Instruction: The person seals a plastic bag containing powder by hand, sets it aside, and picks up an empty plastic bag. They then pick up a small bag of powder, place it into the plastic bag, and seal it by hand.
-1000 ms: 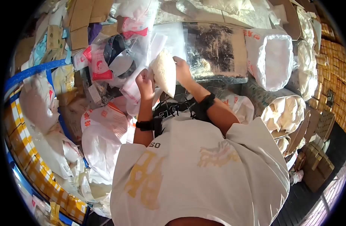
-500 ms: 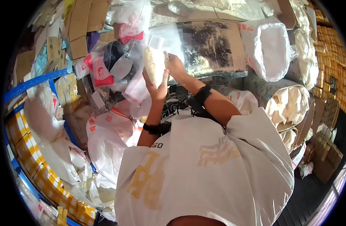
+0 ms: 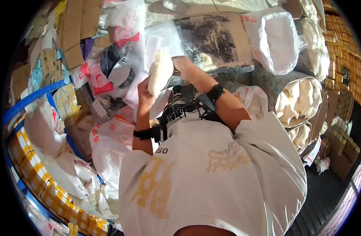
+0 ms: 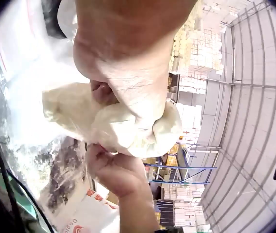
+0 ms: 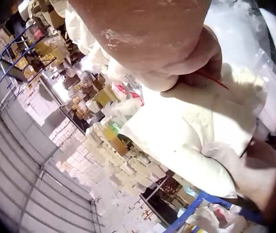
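Observation:
A plump plastic bag (image 3: 161, 74) of cream-white contents is held up between both hands, over the front of the work surface. My left hand (image 3: 146, 93) grips its lower left side, and in the right wrist view the left thumb (image 5: 222, 154) presses into the bag's face. At the upper right edge, my right hand (image 3: 183, 66) pinches the bag with curled fingers. A thin red line (image 5: 213, 80) shows on the bag's edge beside those fingers. From the left wrist, the bag (image 4: 70, 107) bulges around the left fingers, with the right hand (image 4: 118, 174) close below.
Flat clear bags (image 3: 164, 37) lie just beyond the hands. A powder-dusted dark board (image 3: 212, 39) is behind the right hand, beside an open white-lined sack (image 3: 280, 41). Pink-and-white packets (image 3: 100, 78) and a blue rail (image 3: 35, 100) stand at left.
The bag was first upright with its tip down; the left hand then cupped it from below and now grips its lower left side. The right hand stays at the upper right edge.

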{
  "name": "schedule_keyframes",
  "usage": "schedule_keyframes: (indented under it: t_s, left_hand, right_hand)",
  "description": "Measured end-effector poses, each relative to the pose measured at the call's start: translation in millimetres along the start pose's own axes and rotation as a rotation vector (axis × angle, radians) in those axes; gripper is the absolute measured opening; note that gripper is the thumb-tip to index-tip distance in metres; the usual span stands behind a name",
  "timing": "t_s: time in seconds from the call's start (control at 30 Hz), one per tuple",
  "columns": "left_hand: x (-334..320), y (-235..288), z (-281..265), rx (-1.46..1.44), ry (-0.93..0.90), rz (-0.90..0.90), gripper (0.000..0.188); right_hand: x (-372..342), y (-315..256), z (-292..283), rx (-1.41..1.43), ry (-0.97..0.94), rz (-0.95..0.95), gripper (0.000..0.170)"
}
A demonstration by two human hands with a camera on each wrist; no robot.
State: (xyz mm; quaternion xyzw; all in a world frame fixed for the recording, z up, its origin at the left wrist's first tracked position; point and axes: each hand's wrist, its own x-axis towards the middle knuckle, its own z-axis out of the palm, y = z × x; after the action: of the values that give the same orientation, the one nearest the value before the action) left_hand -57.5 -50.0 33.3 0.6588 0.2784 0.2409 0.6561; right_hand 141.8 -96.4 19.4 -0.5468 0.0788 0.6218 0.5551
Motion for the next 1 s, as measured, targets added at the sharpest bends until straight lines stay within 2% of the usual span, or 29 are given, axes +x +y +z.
schedule_keyframes:
  t_s: [0.03,0.07,0.1,0.13,0.23,0.27,0.33,0.43,0.5,0.53,0.57,0.6,0.63,0.67,0.7,0.73,0.77,0.8,0.87,0.9,1.0]
  left_hand:
    - [1,1,-1,-0.099,0.028,-0.123,0.028]
    - [3,5,-9,0.075,-0.016,0.008,0.022]
    - [4,2,-16,0.121,-0.071,-0.037,0.027]
    - [4,-1,-20,0.168,-0.129,-0.083,0.033]
    - [1,8,10,0.216,-0.048,0.042,0.054]
    - [-1,-6,15,0.205,-0.055,0.071,0.075]
    - [-3,-5,31,0.061,0.075,0.087,0.073]
    - [-16,-32,20,-0.188,0.029,-0.165,0.075]
    - [-20,-34,10,-0.437,-0.129,-0.071,0.072]
    - [-16,-20,9,-0.56,-0.208,-0.02,0.071]
    - [-16,-4,6,-0.53,-0.215,-0.139,0.051]
    - [-13,3,4,-0.43,-0.227,-0.191,0.046]
    - [-12,6,-1,-0.329,-0.238,-0.243,0.043]
    - [-11,9,-4,-0.227,-0.249,-0.293,0.042]
    - [-8,11,-4,-0.26,-0.239,-0.294,0.048]
    - [-3,7,-7,-0.305,-0.233,-0.276,0.047]
    - [-3,4,-8,-0.344,-0.183,-0.294,0.045]
    - [-2,1,-8,-0.383,-0.133,-0.31,0.043]
    - [-1,6,-5,-0.243,-0.16,-0.292,0.039]
    - [0,6,-3,-0.172,-0.176,-0.285,0.037]
    - [-3,-27,-4,0.067,-0.172,-0.155,0.033]
  right_hand:
    - [-2,-2,0,-0.045,0.001,0.041,0.016]
    - [-4,-6,-1,-0.089,0.002,0.081,0.016]
    - [-4,-9,-2,-0.135,0.003,0.119,0.017]
    - [-1,-9,-6,-0.242,-0.02,0.087,0.02]
    - [-6,-8,-10,-0.577,-0.087,-0.059,0.028]
    - [-14,-12,-8,-0.701,-0.105,-0.148,0.029]
    - [-19,-13,-9,-0.84,-0.133,-0.267,0.03]
    - [-14,-8,-18,-0.896,-0.149,-0.33,0.027]
    - [-16,-12,-21,-0.941,-0.141,-0.342,0.025]
    - [-16,-11,-21,-0.796,-0.151,-0.235,0.024]
    - [-15,-11,-21,-0.653,-0.158,-0.13,0.023]
    - [-17,-11,-20,-0.506,-0.163,-0.025,0.022]
    - [-19,-12,-19,-0.505,-0.151,0.001,0.024]
    - [-21,-12,-19,-0.412,-0.167,0.019,0.027]
    - [-25,-14,-18,-0.319,-0.184,0.036,0.03]
    - [-27,-14,-17,-0.228,-0.203,0.055,0.033]
    - [-27,-17,-19,-0.163,-0.315,0.093,0.04]
    - [-30,-25,-15,-0.157,-0.345,0.14,0.038]
    - [-47,-38,-4,-0.142,-0.4,0.242,0.035]
    - [-54,-28,-4,-0.086,-0.426,0.1,0.034]
    - [-12,3,-35,-0.217,-0.694,0.022,0.034]
